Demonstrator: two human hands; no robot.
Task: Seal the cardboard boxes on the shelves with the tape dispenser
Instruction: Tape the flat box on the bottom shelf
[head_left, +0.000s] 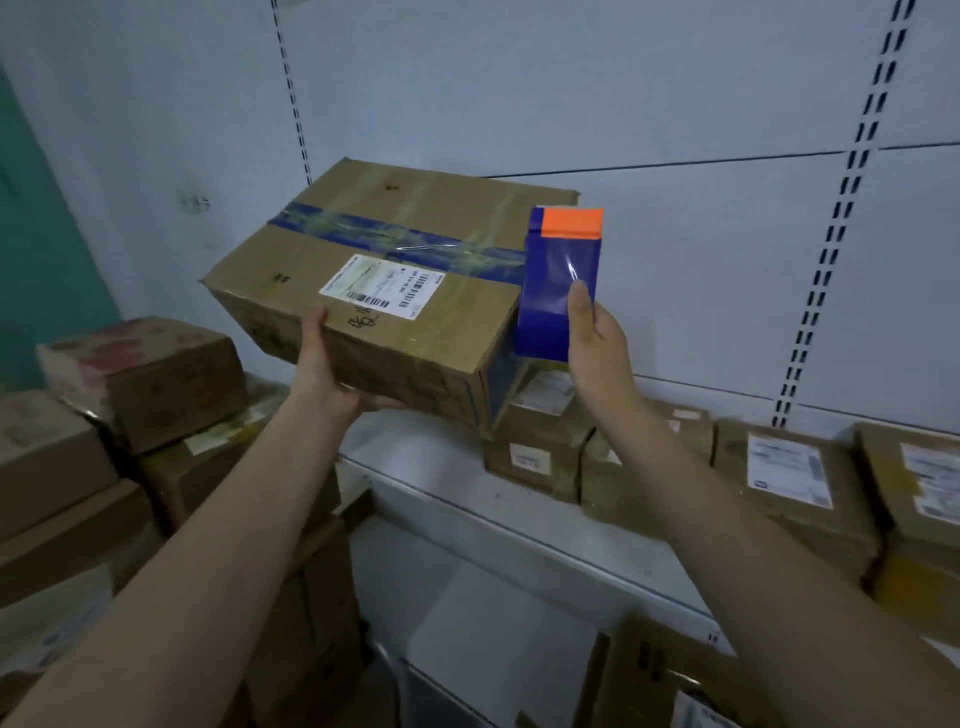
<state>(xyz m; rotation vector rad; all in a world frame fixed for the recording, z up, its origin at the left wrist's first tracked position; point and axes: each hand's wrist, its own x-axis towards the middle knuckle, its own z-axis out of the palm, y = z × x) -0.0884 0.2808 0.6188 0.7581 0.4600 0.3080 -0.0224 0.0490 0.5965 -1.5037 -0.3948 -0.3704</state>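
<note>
A large brown cardboard box (384, 291) with a white shipping label and a blue tape band across its top is lifted, tilted, above the white shelf (457, 467). My left hand (332, 374) grips its near bottom edge, thumb on the front face and fingers underneath. My right hand (597, 343) holds the blue tape dispenser (558, 280) with its orange end up, against the box's right end. A stretch of clear tape runs from the dispenser onto the box top.
Smaller labelled boxes (789, 478) line the shelf to the right and behind the lifted box. More boxes (150, 379) are stacked at the left. Another box (670, 675) sits on the lower shelf. The white slotted back wall (675, 104) stands behind.
</note>
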